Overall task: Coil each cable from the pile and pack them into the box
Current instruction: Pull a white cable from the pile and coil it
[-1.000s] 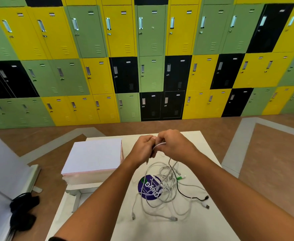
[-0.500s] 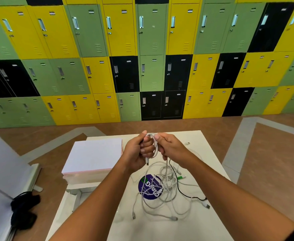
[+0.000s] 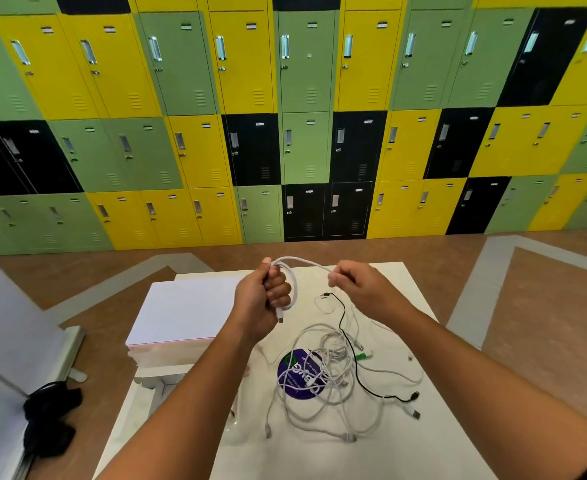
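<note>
My left hand [image 3: 262, 297] grips a white cable [image 3: 294, 277] looped round its fingers, with one plug end hanging below the fist. The cable runs right from the loop to my right hand [image 3: 359, 289], which pinches it between thumb and fingers. Below my hands, a tangled pile of white cables [image 3: 323, 382] with one black cable [image 3: 349, 344] lies on the white table [image 3: 406, 452]. A closed white box [image 3: 184, 310] sits at the table's left, beside my left hand.
A round purple sticker [image 3: 295, 374] lies under the pile. Left of the table a grey panel [image 3: 4, 327] stands on the floor with black items [image 3: 47, 424] at its foot. A wall of yellow, green and black lockers [image 3: 295, 116] stands behind.
My hands have moved apart. My right hand has drawn the cable out to the right, while my left hand keeps the loop wound round its fingers.
</note>
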A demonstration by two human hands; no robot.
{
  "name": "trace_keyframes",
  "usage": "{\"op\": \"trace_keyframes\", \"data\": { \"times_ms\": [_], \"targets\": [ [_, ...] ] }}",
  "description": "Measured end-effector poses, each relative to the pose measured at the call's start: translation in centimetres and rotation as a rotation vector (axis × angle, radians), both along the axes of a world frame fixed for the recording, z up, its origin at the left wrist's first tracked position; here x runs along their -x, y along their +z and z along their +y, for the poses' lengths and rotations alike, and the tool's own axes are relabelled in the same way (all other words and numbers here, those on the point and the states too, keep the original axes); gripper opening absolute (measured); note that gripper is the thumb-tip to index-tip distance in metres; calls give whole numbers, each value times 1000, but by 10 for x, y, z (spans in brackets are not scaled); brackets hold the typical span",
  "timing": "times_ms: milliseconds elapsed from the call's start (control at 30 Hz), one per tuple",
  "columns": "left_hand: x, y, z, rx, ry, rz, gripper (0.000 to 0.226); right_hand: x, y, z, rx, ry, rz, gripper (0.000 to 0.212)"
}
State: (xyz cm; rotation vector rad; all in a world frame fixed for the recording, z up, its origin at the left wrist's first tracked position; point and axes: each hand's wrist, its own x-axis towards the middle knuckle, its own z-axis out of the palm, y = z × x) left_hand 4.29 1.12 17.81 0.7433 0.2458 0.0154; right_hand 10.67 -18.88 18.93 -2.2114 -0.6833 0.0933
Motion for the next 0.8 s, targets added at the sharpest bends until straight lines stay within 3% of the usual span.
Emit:
{"op": "trace_keyframes", "data": {
  "times_ms": [267, 367, 433, 633, 800],
  "targets": [
    [-3, -4, 15, 174, 59, 10, 44, -3, -56, -44, 142, -114, 153, 20],
    [-6, 0, 13, 146, 55, -8, 45, 3, -74, -50, 159, -154, 275, 23],
    [-6, 1, 8, 104, 35, -5, 45, 8, -76, -45, 26, -161, 389, 21],
    [-3, -11, -17, -36, -89, 40, 42, 13, -33, -6, -639, -245, 624, 18],
    [1, -13, -29, -51, -221, 25, 41, 12, -1, 14, -857, -233, 648, 19]
  ]
}}
